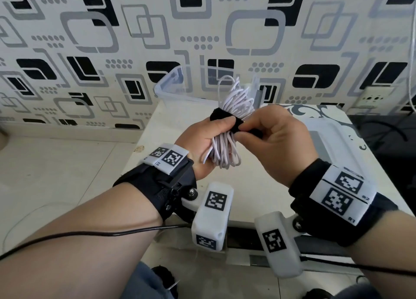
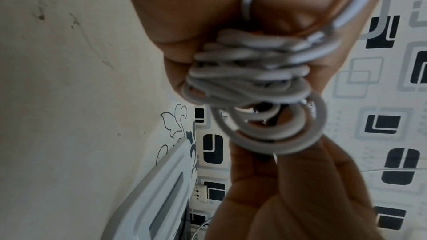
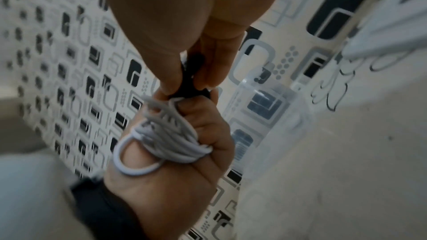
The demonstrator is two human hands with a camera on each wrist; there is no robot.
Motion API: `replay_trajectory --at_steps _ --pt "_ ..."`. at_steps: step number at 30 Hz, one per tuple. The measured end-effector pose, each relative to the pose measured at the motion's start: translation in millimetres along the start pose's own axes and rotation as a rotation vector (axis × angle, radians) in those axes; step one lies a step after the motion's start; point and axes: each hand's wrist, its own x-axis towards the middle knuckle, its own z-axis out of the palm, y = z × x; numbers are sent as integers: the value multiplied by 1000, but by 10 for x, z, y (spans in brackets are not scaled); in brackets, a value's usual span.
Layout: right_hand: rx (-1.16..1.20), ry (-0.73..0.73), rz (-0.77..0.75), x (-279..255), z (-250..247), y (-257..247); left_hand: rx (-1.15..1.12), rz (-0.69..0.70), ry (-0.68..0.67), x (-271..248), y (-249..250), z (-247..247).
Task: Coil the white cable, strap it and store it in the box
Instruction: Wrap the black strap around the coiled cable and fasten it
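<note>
The white cable [image 1: 234,105] is a coiled bundle held above the table. My left hand [image 1: 207,139] grips its middle, thumb on top. A black strap [image 1: 221,117] runs round the bundle's waist. My right hand [image 1: 267,139] pinches the strap's free end just right of the bundle. In the left wrist view the cable loops [image 2: 249,79] fill my left palm. In the right wrist view my right hand's fingers [image 3: 175,72] pinch the black strap [image 3: 191,83] above the cable [image 3: 171,141] in my left hand [image 3: 184,180]. A clear plastic box [image 1: 173,89] stands behind the bundle.
The white table [image 1: 162,145] runs from the wall to me. A white lid [image 1: 328,136] lies on it at the right. Patterned wallpaper covers the wall, with a socket [image 1: 373,99] at the right. A tiled floor [image 1: 56,163] lies left.
</note>
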Motion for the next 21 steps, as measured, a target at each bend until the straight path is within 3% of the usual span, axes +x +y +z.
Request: replay_trajectory --at_steps 3,8,17,21 --pt "133 -27 163 16 -15 -31 -17 20 33 -3 13 7" --pt "296 -57 257 37 -19 -38 -60 54 -19 -3 -18 19" --pt "518 12 407 57 8 49 -102 16 -146 -17 -3 25" --pt "623 -99 521 54 2 136 -79 -8 -219 -39 15 26"
